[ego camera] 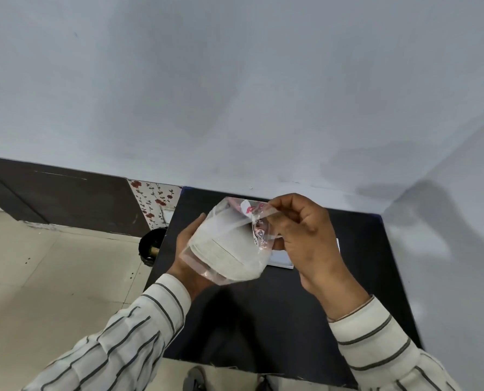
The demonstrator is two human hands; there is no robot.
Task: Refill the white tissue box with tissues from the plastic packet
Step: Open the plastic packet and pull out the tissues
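A clear plastic packet [229,244] with red print, holding a stack of white tissues, is held above the black table [263,320]. My left hand [190,249] cups it from below and the left side. My right hand [305,235] pinches the packet's loose top flap between thumb and fingers at the upper right. The white tissue box [281,259] lies on the table behind my hands; only a pale strip of it shows beside my right hand.
The table stands in a corner against pale blue walls [235,94]. To its left, on the tiled floor [51,277], is a black bin [152,245], with a flowered panel [153,201] behind it. Striped sleeves cover both forearms.
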